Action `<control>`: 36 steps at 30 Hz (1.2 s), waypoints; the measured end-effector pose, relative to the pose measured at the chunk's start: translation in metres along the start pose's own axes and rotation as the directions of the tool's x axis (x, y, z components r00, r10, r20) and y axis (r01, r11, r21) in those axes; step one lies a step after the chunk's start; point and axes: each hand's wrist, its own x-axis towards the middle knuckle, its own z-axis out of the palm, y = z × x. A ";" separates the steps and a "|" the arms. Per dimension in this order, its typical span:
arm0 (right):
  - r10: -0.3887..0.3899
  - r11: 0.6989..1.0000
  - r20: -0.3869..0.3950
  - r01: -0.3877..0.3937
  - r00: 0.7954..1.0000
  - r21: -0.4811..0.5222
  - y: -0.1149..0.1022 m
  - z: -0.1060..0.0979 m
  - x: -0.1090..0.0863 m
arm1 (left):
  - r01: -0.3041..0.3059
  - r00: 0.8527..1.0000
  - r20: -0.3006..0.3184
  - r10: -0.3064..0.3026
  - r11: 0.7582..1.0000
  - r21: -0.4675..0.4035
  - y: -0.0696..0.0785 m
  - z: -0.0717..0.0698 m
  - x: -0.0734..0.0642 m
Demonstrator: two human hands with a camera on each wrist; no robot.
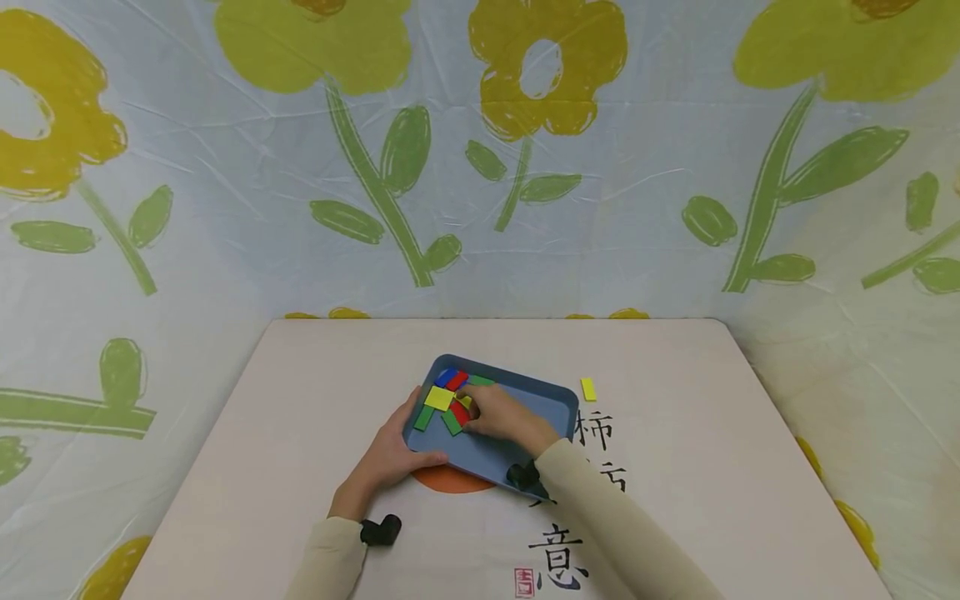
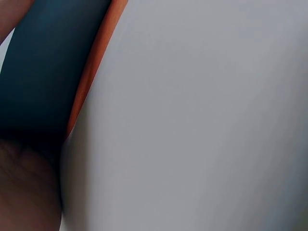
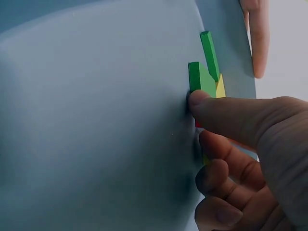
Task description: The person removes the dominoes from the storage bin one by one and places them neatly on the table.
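In the head view a blue-grey tray (image 1: 525, 392) sits at an angle on the table. My left hand (image 1: 390, 450) grips its left corner, thumb along the near rim. Toward the tray's left end lie small flat blocks: a yellow square (image 1: 439, 398), a blue block (image 1: 446, 377), red pieces and several green ones (image 1: 424, 417). Over them my right hand (image 1: 498, 414) is bent, thumb and curled fingers around a red block (image 1: 460, 412) beside a yellow piece. The right wrist view shows the thumb at a green block (image 3: 194, 77); the fingers partly hide the red and yellow pieces.
A loose yellow block (image 1: 588, 389) lies on the table right of the tray. The table cover (image 1: 330, 367) bears black characters (image 1: 558, 554) and an orange shape (image 1: 453, 480) beneath the tray's near edge. A flower-printed curtain (image 1: 600, 250) hangs behind and at both sides.
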 end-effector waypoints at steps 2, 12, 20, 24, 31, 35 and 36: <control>0.009 1.000 0.015 -0.008 1.000 -0.010 0.000 0.000 0.001 | 0.001 1.000 0.002 -0.001 1.000 -0.001 0.000 0.000 0.000; 0.012 0.999 0.088 -0.008 0.996 -0.049 -0.002 -0.002 -0.004 | 0.007 1.000 0.008 -0.007 1.000 -0.004 0.001 0.001 -0.001; 0.004 1.000 0.123 -0.005 0.992 0.010 0.000 -0.006 -0.016 | 0.005 1.000 0.011 -0.004 1.000 -0.021 0.001 0.000 -0.001; 0.000 0.999 0.116 -0.005 0.993 0.044 0.004 -0.005 -0.015 | 0.008 1.000 0.012 -0.008 1.000 -0.023 0.002 0.000 0.000; 0.000 0.998 0.114 -0.007 0.994 0.057 0.005 -0.005 -0.015 | 0.012 1.000 0.011 -0.011 1.000 -0.024 0.001 0.001 0.000; -0.004 0.998 0.116 -0.004 0.993 0.067 0.006 -0.004 -0.014 | 0.016 1.000 0.003 -0.016 1.000 -0.019 0.000 0.001 0.000; -0.004 0.998 0.116 -0.004 0.993 0.069 0.006 -0.004 -0.014 | 0.015 1.000 0.001 -0.015 1.000 -0.018 -0.001 0.001 0.000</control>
